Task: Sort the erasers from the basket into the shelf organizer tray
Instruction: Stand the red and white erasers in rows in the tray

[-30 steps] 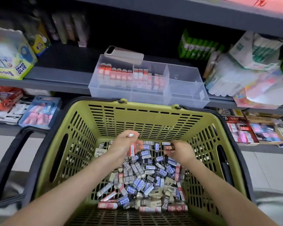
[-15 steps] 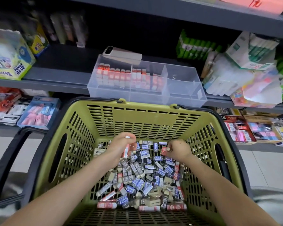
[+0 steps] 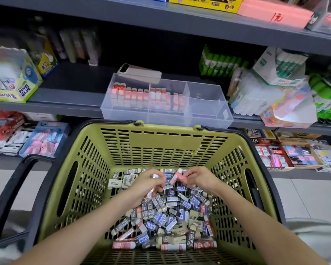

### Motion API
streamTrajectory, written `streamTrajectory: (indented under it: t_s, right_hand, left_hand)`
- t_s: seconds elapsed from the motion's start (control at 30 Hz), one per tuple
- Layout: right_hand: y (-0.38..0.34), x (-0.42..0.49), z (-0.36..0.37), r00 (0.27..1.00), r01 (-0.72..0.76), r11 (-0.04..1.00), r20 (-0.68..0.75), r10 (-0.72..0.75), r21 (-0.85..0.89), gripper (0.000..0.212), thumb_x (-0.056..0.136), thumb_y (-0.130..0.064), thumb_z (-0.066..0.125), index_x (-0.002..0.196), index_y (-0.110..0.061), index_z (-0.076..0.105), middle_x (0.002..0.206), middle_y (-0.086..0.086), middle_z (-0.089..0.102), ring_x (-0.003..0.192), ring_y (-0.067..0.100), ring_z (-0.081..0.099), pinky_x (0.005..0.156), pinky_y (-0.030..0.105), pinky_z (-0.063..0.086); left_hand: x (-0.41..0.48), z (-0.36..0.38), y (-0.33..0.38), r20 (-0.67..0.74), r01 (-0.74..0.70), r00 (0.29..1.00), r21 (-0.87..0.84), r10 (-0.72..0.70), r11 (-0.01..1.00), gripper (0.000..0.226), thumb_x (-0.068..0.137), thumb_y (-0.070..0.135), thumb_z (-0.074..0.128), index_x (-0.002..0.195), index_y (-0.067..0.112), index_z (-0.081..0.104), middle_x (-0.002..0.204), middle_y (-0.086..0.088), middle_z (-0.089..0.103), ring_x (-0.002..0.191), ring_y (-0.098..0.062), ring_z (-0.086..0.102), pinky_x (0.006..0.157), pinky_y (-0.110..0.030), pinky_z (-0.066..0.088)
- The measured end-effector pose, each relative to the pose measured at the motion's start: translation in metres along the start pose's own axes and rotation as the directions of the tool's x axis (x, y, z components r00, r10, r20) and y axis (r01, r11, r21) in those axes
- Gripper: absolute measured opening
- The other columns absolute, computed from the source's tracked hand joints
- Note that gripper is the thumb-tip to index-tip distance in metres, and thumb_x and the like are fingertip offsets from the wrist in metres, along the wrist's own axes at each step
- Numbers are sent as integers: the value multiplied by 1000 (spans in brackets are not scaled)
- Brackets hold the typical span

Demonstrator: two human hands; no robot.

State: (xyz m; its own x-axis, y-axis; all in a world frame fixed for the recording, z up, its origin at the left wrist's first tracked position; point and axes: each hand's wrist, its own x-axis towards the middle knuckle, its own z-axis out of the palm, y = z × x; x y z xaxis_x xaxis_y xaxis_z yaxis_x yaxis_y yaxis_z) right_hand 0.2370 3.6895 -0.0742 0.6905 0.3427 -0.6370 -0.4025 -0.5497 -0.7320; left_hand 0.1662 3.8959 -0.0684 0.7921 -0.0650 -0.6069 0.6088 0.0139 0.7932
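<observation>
A green basket (image 3: pixel 161 148) holds a heap of loose erasers (image 3: pixel 166 219) in blue, grey and red sleeves. Both hands are down inside it, close together over the far side of the heap. My left hand (image 3: pixel 147 183) is curled round several erasers, with a white end and a red sleeve showing. My right hand (image 3: pixel 198 177) pinches a red-and-white eraser (image 3: pixel 175 176) and points it toward the left hand. On the shelf behind stands the clear organizer tray (image 3: pixel 208 111); its left and middle compartments hold upright red-and-white erasers (image 3: pixel 141 96), and its right compartment looks empty.
A phone (image 3: pixel 139 72) lies on the tray's back left rim. Glue boxes (image 3: pixel 13 81) stand at the left of the shelf, green glue sticks (image 3: pixel 221 63) and plastic packs (image 3: pixel 271 100) at the right. The basket's black handle (image 3: pixel 13 190) hangs to the left. Lower shelves carry stationery packs.
My right hand has lifted a red-and-white eraser out of the heap and brought it toward my left hand. My view has tilted up, showing more of the shelf.
</observation>
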Motion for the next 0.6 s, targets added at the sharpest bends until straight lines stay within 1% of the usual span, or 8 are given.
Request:
streamTrajectory:
  t_s: [0.03, 0.1, 0.17, 0.23, 0.3, 0.4, 0.5, 0.6]
  right_hand:
    - [-6, -5, 2, 999, 11, 1000, 44, -11, 10, 12, 80, -6, 69, 91, -3, 64, 81, 13, 65, 71, 22, 55, 70, 32, 48]
    - [-17, -12, 7, 993, 30, 999, 114, -35, 44, 16, 77, -9, 72, 92, -9, 67, 81, 9, 71, 68, 17, 60, 67, 29, 50]
    - [-26, -17, 11, 985, 35, 986, 159, -61, 161, 19, 72, -12, 74, 90, -12, 69, 82, 8, 72, 67, 14, 62, 59, 24, 50]
    - [-32, -20, 14, 982, 63, 970, 161, -103, 233, 17, 73, -10, 72, 89, -12, 70, 80, 6, 72, 65, 13, 62, 54, 22, 48]
    - [-35, -21, 17, 981, 91, 948, 139, -139, 304, 19, 76, -8, 70, 95, -7, 68, 84, 7, 73, 67, 14, 62, 56, 22, 47]
    - [-43, -25, 22, 977, 94, 902, 135, -165, 421, 28, 81, -9, 66, 108, -2, 64, 91, 9, 72, 73, 14, 63, 63, 24, 48]
    - [-56, -34, 24, 968, 123, 913, 155, -197, 389, 24, 88, -6, 59, 111, -1, 64, 92, 9, 69, 74, 15, 61, 66, 26, 50]
    - [-78, -50, 16, 953, 226, 926, 126, -274, 302, 19, 88, -5, 58, 106, -1, 63, 80, 6, 67, 68, 14, 62, 66, 25, 53]
  left_hand:
    - [0, 1, 1, 4, -20, 1000, 15, 20, 1000, 16, 86, 18, 68, 102, 18, 62, 97, -8, 66, 72, -14, 62, 48, -20, 43]
    - [1, 1, 3, 16, -85, 996, 129, 83, 988, 27, 82, 28, 71, 106, 30, 60, 106, 1, 63, 86, -15, 63, 54, -19, 45]
    - [4, 0, 5, 59, -142, 989, 154, 134, 978, 23, 83, 27, 70, 105, 28, 62, 100, 5, 65, 87, -14, 64, 54, -17, 45]
    - [6, 0, 6, 91, -146, 985, 14, 144, 989, 14, 86, 18, 66, 99, 16, 65, 83, 0, 69, 74, -13, 63, 51, -18, 44]
    - [7, 0, 9, 82, -142, 984, -164, 157, 976, 10, 85, 13, 65, 94, 9, 65, 74, -4, 68, 66, -14, 61, 48, -20, 43]
    - [2, 0, 22, 61, -149, 983, -278, 172, 949, 26, 75, 20, 71, 97, 6, 66, 72, -5, 67, 62, -13, 60, 46, -19, 42]
    - [-8, 1, 38, -9, -227, 974, -152, 228, 962, 19, 78, 21, 72, 94, 13, 66, 64, 2, 65, 56, -8, 56, 45, -18, 41]
    - [-25, -3, 64, -55, -387, 916, 127, 397, 913, 11, 84, 24, 68, 95, 24, 65, 57, 13, 59, 48, 2, 48, 45, -13, 36]
